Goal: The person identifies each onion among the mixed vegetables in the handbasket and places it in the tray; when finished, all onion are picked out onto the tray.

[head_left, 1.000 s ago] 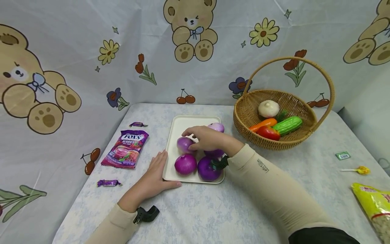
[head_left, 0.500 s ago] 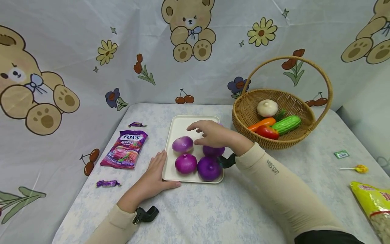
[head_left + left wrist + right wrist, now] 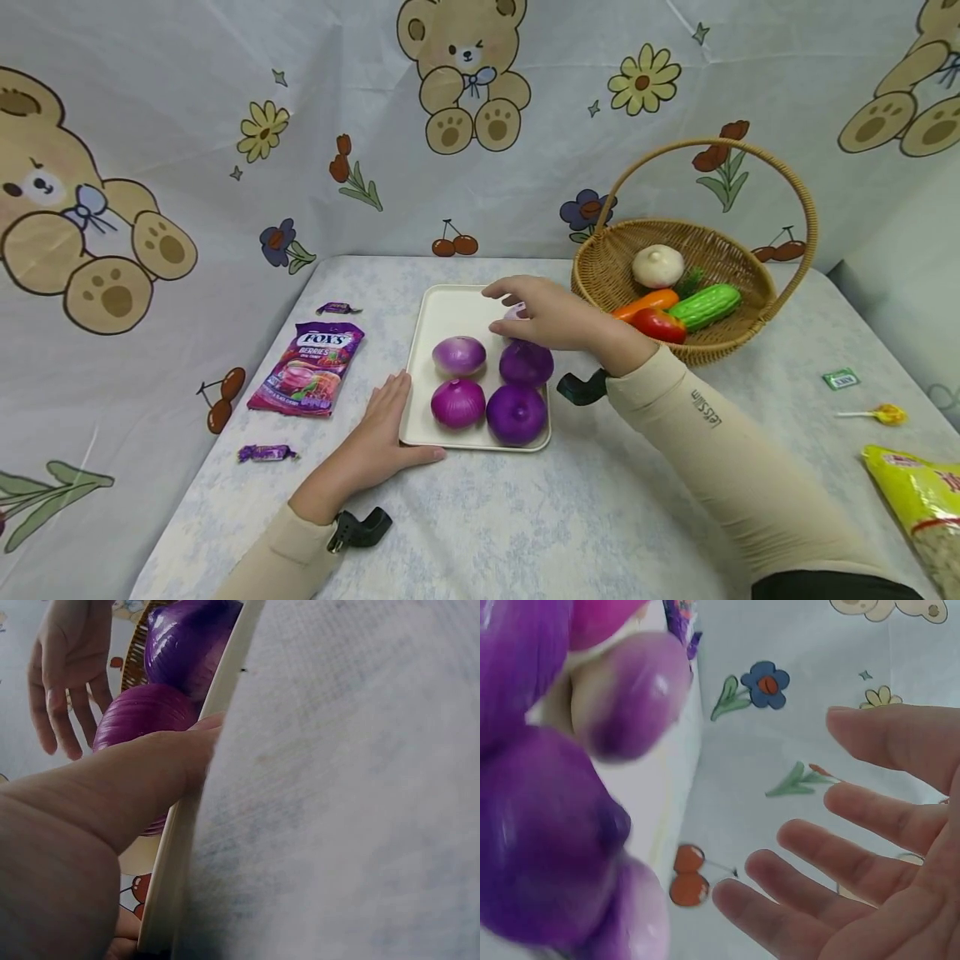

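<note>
A cream tray (image 3: 457, 300) bears several purple onions: a light one (image 3: 459, 357), a magenta one (image 3: 458, 404), a deep purple one (image 3: 517, 414) and another purple one (image 3: 527, 364). A pale onion (image 3: 516, 312) at the far right is mostly hidden behind my right hand. My left hand (image 3: 378, 433) rests at the tray's near left corner, fingers straight along the side and thumb along the front edge. Over the tray's right side hovers my right hand (image 3: 551, 312), its fingers spread and holding nothing; the right wrist view shows its palm (image 3: 900, 900) apart from the onions.
Behind on the right stands a wicker basket (image 3: 592, 292) with toy-like vegetables. A berry candy bag (image 3: 309, 368) and two wrapped candies lie left of the tray. Far right are a green packet (image 3: 842, 379), a lollipop (image 3: 890, 415) and a yellow bag (image 3: 911, 500).
My right hand has let go of the light purple onion, which stays on the tray, and has moved right and away from it. The left hand has stayed at the tray corner.
</note>
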`<state>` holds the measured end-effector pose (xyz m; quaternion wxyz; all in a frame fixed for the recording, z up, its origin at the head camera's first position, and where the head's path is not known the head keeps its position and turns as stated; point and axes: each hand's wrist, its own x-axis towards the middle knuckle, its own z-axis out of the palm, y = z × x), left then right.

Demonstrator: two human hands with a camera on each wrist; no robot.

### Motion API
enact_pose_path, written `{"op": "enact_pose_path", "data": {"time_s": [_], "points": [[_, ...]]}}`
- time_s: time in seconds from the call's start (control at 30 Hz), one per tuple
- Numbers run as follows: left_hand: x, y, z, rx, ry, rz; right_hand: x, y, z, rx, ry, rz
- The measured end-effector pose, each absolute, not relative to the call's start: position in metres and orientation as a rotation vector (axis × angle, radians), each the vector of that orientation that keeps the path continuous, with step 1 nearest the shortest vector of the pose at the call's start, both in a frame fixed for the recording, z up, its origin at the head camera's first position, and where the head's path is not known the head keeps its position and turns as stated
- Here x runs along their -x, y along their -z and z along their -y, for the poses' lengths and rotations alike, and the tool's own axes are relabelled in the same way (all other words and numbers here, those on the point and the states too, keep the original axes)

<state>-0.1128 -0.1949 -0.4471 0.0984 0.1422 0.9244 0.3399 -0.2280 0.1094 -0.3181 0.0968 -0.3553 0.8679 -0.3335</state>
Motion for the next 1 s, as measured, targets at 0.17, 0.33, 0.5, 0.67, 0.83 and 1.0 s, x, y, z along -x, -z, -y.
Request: {"op": "enact_pose_path", "data": {"time_s": [0.17, 0.33, 0.5, 0.67, 0.83, 1.0], "points": [[0.113, 0.446, 0.195, -0.424, -1.016, -2.737, 0.233, 0.303, -0.132, 1.027, 0.989, -2.65], [0.113, 0.446, 0.194, -0.421, -1.02, -2.736, 0.245, 0.292, -0.16, 0.931, 0.98, -2.765], [0.113, 0.447, 0.194, -0.408, -1.013, -2.733, 0.259, 0.282, -0.192, 0.718, 0.989, -2.837], [0.113, 0.448, 0.194, -0.401, -1.019, -2.733, 0.274, 0.275, -0.225, 0.564, 1.006, -2.88], [0.113, 0.448, 0.194, -0.398, -1.015, -2.735, 0.292, 0.277, -0.256, 0.444, 0.951, -2.922], [0.112, 0.447, 0.195, -0.394, -1.008, -2.731, 0.302, 0.284, -0.278, 0.38, 0.899, -2.966]]}}
